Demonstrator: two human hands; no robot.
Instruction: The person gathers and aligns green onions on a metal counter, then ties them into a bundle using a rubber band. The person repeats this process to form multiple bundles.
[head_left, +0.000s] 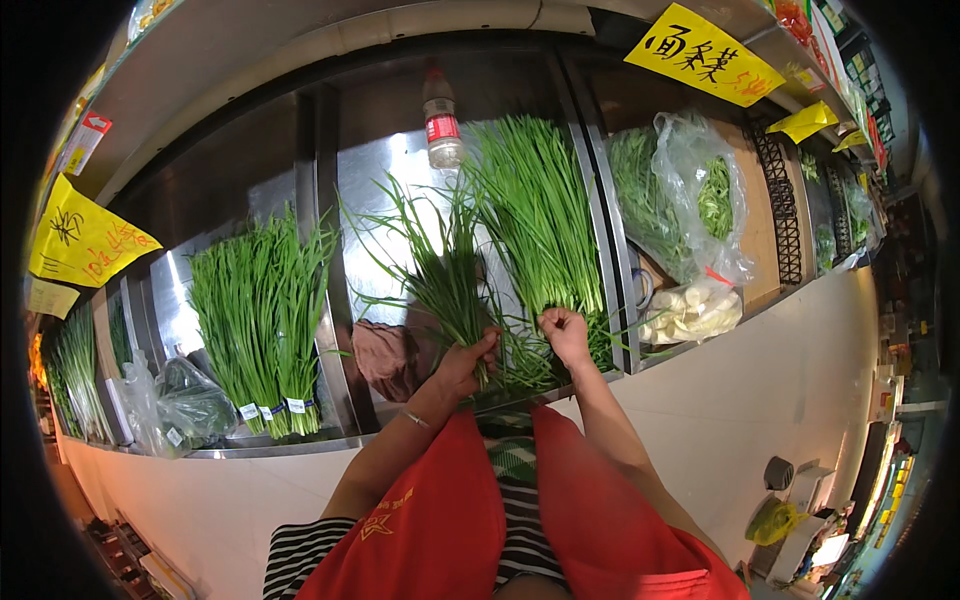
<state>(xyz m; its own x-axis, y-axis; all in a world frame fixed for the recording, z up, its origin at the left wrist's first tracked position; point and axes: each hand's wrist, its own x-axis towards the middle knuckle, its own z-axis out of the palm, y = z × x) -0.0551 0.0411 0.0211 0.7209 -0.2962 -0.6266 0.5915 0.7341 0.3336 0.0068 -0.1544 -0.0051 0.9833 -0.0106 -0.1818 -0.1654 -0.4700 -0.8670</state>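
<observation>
My left hand is closed around the lower stems of a loose bunch of garlic chives, whose leaves fan out up and to the left. My right hand is at the base of a larger pile of garlic chives, thumb and finger pinched together. Whether a stem is between those fingertips is too small to tell. Loose chive scraps lie between my two hands, at the front of the metal counter. A crumpled brown cloth sits left of my left hand.
A part-filled plastic bottle stands behind the chives. Left of a metal divider are banded, labelled chive bundles and a bagged vegetable. On the right lie bagged greens, bagged white vegetables and a tape roll.
</observation>
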